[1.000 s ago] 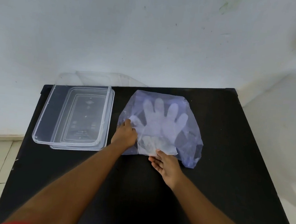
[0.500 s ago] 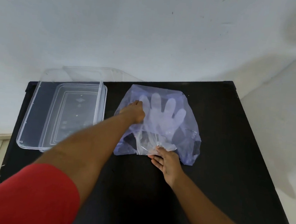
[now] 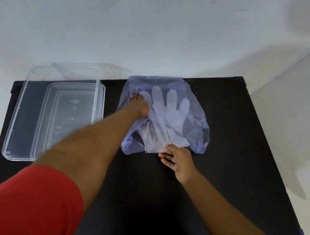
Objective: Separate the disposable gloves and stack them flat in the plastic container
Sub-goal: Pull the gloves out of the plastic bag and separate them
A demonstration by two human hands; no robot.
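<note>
My left hand (image 3: 139,106) has pushed from the near edge of the glove pile up to its far fingertip end, fingers curled down onto the film as if pinching it, though I cannot tell whether a layer is truly caught. My right hand (image 3: 176,158), fingers spread and unclenched, stays pressing the cuff end flat. The disposable gloves (image 3: 166,118) still lie on their bluish plastic bag (image 3: 199,138) on the black surface (image 3: 242,144); the clear plastic container (image 3: 15,119) just left holds none, so I judge separation is only beginning.
</note>
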